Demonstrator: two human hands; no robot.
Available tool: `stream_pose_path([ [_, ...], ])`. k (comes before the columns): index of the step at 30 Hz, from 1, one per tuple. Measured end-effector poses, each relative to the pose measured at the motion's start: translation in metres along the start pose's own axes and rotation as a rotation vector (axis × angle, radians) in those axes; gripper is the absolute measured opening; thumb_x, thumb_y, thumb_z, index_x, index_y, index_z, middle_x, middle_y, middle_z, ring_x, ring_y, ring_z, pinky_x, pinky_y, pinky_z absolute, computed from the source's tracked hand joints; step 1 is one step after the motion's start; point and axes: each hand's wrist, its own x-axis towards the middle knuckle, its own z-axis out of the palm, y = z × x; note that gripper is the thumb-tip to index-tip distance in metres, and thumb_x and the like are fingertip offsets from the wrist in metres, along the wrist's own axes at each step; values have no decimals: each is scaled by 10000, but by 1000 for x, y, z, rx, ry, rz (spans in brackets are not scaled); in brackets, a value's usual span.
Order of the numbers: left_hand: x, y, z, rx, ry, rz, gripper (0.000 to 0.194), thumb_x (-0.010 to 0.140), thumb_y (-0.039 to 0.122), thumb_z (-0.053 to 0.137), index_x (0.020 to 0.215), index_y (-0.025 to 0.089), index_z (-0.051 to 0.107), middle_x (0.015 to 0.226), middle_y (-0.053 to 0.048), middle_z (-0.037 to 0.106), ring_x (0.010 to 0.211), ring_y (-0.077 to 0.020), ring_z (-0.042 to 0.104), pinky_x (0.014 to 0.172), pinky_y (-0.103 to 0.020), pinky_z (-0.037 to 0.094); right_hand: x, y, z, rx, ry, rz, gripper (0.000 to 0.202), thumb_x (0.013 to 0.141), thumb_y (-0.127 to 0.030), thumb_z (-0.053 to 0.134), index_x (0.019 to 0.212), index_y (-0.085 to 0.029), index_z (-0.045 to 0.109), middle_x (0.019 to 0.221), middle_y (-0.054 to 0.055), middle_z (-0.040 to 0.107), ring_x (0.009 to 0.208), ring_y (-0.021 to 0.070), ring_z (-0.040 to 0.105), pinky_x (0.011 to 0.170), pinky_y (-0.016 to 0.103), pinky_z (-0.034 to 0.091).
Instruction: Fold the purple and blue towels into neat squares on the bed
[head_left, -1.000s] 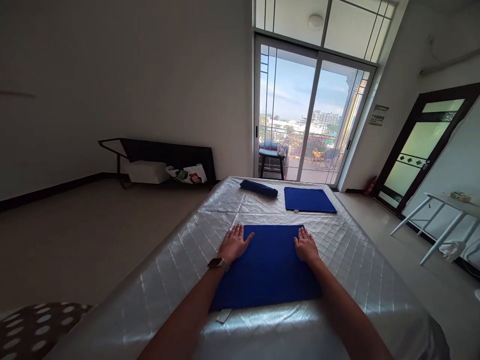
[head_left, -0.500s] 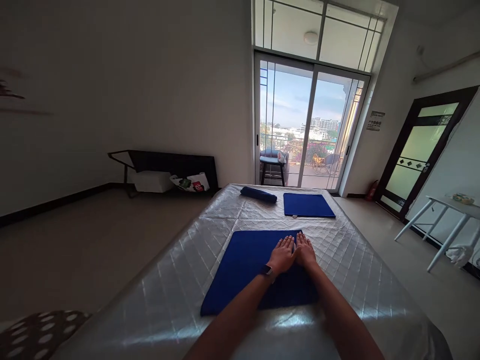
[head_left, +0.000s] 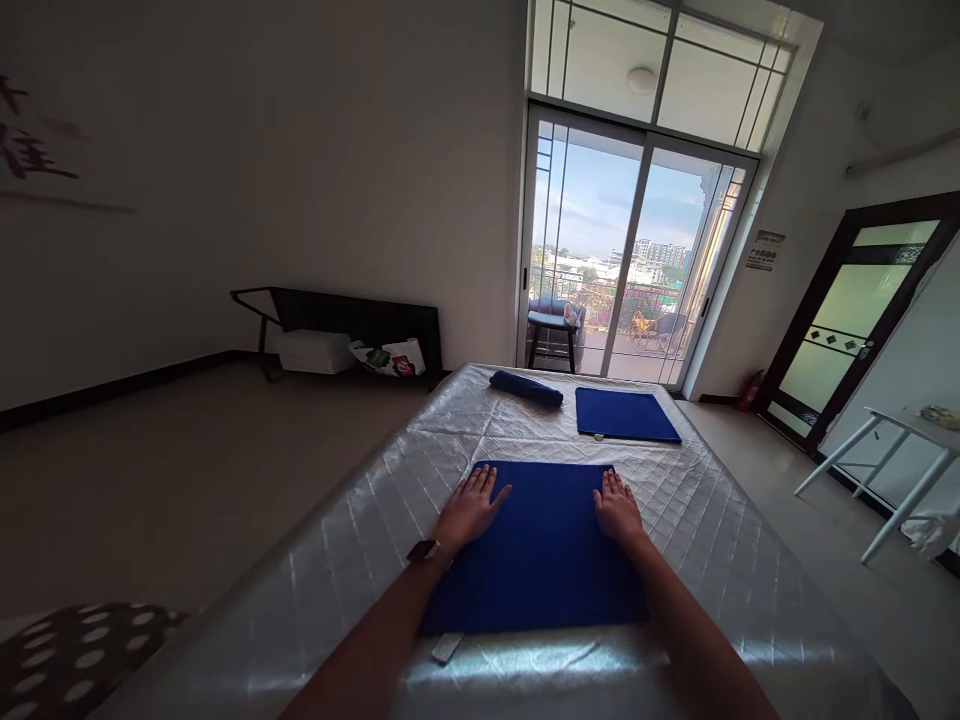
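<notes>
A blue cloth (head_left: 547, 550), looking like a towel folded into a rectangle, lies flat on the silver quilted table cover (head_left: 360, 590). My left hand (head_left: 470, 508) rests open on its far left corner, thumb spread, with a watch on the wrist. On the far right corner my right hand (head_left: 618, 508) lies flat, palm down and open. A white tag (head_left: 447, 648) sticks out from the cloth's near edge at the left. Further off lie a second flat blue cloth (head_left: 628, 414) and a dark blue rolled cloth (head_left: 526, 388).
Beyond the table's far end is a glass sliding door (head_left: 585, 240). A black bench (head_left: 352, 320) with a white box (head_left: 315, 352) stands by the left wall. At right is a white side table (head_left: 919, 428). Brown polka-dot fabric (head_left: 90, 655) shows at the lower left.
My left hand has moved left, away from my right hand, to the cloth's far left corner. The right hand stays near the far right corner. The near-edge tag now shows.
</notes>
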Motion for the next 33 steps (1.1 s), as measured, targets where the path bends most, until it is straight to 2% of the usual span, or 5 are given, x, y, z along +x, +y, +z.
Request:
stream_pose_path([
  [6,-1,3,2,-10,-4,-29,865,947,696,177,1519,78,374,1600,-165,317,1496,-301,281,1215,-479,255,16,-7,-7,-42,2,-20,624,1018,-344,203,1576,-63,221,1644,112,205,1536,171,115,1229,363,99],
  [11,-2,-1,6,-9,-34,-35,879,942,708,177,1533,79,343,1610,-163,297,1505,-298,256,1222,-470,240,26,-6,5,-14,11,-14,630,1027,-380,194,1579,-78,224,1646,107,208,1534,168,131,1225,354,114],
  [21,-4,-16,8,131,-58,38,822,971,621,151,1533,48,327,1602,-174,312,1503,-288,266,1227,-480,209,25,-1,11,80,16,-23,634,1028,-397,205,1585,-95,208,1647,104,210,1535,170,126,1228,366,85],
  [26,-5,-20,8,131,-27,40,820,975,609,126,1510,37,367,1589,-188,346,1492,-298,293,1215,-476,247,23,0,12,146,26,-47,626,1027,-376,227,1581,-86,219,1645,110,220,1535,173,129,1228,365,74],
  [33,-2,-24,-7,236,-116,54,758,986,552,148,1519,52,349,1575,-195,377,1486,-304,305,1206,-486,270,24,-5,15,214,37,-44,623,1021,-358,240,1576,-73,228,1646,110,209,1537,173,112,1232,380,47],
])
